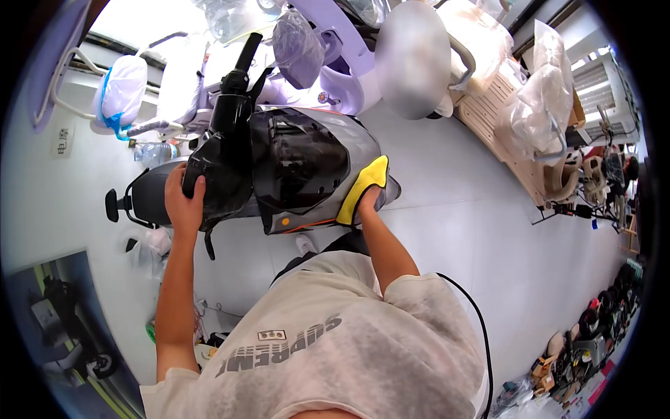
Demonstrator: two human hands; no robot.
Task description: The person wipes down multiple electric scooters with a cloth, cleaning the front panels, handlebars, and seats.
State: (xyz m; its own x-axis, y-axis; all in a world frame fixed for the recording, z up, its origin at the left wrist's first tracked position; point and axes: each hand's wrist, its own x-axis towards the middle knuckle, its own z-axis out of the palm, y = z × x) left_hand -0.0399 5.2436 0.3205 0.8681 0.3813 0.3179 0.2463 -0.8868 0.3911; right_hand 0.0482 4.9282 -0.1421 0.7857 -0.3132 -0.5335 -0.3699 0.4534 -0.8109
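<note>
A black and grey scooter (300,159) stands in front of me, its glossy dark panel facing up. My left hand (185,194) rests on the black handlebar cover (222,164), thumb apart from the other fingers, with nothing held. A yellow cloth (364,187) with a dark edge lies against the grey body panel at the scooter's right end. Pressed on that cloth is my right hand (370,200), its fingers mostly hidden by the cloth. The black handlebar grip (248,52) points away from me.
Lilac scooters (349,70) stand just beyond, partly wrapped in plastic. At the right is a beige vehicle (502,126) with plastic wrapping. Assorted parts (586,342) lie along the right wall. A scooter poster (70,328) is at lower left, and a black cable (481,321) hangs beside me.
</note>
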